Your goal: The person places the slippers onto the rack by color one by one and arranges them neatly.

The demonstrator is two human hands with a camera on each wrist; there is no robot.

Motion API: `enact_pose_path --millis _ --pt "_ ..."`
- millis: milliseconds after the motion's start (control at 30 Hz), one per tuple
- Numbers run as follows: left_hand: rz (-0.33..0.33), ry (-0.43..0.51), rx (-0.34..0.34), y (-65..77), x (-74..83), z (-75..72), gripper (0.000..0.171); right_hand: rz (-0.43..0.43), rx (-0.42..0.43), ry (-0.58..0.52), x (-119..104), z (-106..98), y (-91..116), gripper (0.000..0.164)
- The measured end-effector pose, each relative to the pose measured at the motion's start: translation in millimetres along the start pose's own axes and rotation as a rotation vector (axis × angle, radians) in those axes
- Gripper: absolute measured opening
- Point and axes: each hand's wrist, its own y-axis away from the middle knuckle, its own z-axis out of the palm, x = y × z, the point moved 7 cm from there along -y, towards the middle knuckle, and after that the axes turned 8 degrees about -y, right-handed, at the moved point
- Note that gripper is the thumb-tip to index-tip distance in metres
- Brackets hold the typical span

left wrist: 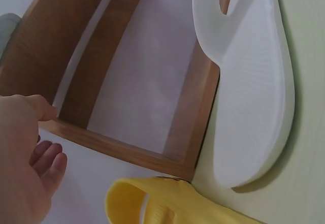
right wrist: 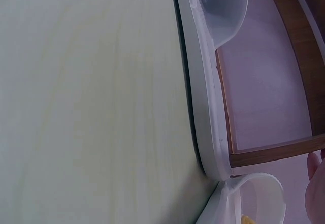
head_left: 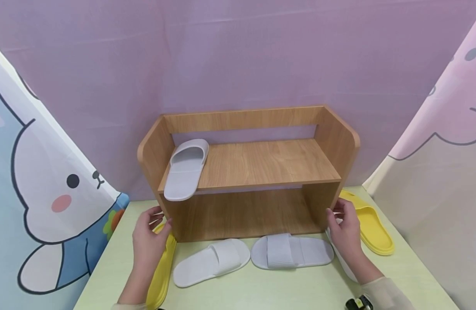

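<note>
A small two-tier wooden shoe rack (head_left: 257, 163) stands against the purple backdrop. My left hand (head_left: 150, 239) grips the lower front edge of its left side panel, the thumb inside and the fingers curled along the outer face. At the right panel's front edge, my right hand (head_left: 345, 226) grips likewise, its thumb toward the inside. A grey slipper (head_left: 185, 170) lies on the upper shelf at the left, toe end to the back. Below, a white slipper (head_left: 211, 262) and a light grey slipper (head_left: 292, 252) lie before the rack.
One yellow slipper (head_left: 160, 275) lies beside my left forearm, another yellow slipper (head_left: 371, 224) right of the rack. Another white slipper (head_left: 346, 265) is partly hidden under my right hand. Printed cloth (head_left: 67, 193) hangs along the sides of the pale green table (head_left: 261, 292).
</note>
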Motion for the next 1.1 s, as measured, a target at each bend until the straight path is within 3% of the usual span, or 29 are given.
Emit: enact_pose_path --millis 233,500,1100 --pt "0.042 0.035 -0.018 -3.4 -12.9 10.2 0.049 -0.031 0.011 -0.017 -2.1 -0.6 -1.7 0.038" --pt "0.080 0.055 -0.044 -4.5 -18.9 16.4 0.059 -0.035 0.011 -0.027 -2.9 0.2 -1.5 0.038" --pt "0.079 -0.067 -0.035 -5.1 -23.5 22.1 0.059 -0.021 -0.003 -0.012 -2.4 -1.3 0.0 0.039"
